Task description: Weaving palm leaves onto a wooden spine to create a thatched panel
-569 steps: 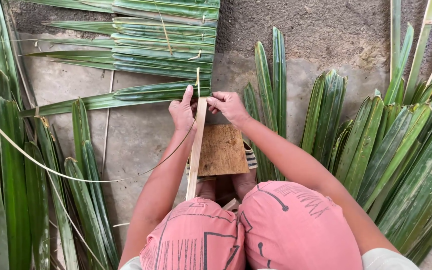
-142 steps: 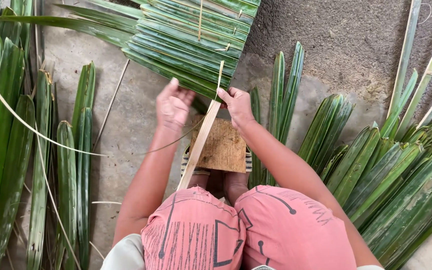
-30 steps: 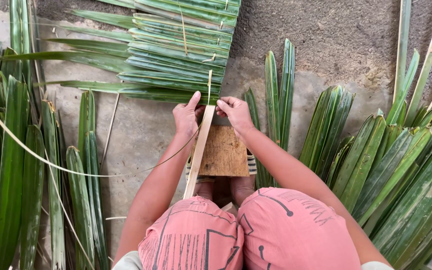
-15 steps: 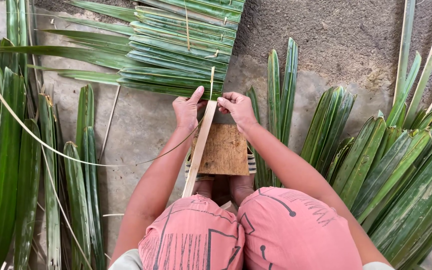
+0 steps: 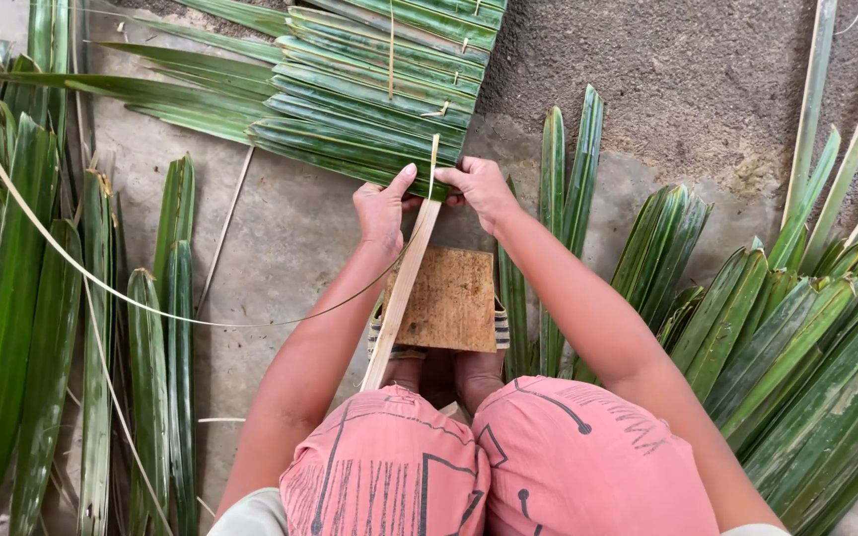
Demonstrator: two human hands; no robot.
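Palm-leaf panel (image 5: 369,89) sits at upper centre of the frame, and my hands meet at its near edge. Nearest me, a pale slat (image 5: 399,293) runs from my knees up to it, passing beside a brown board (image 5: 446,298). My left hand (image 5: 381,210) presses its thumb onto the lowest leaf, fingers curled together. My right hand (image 5: 484,191) pinches a thin strip (image 5: 433,164) there. Loose green leaves (image 5: 777,328) lie at both sides.
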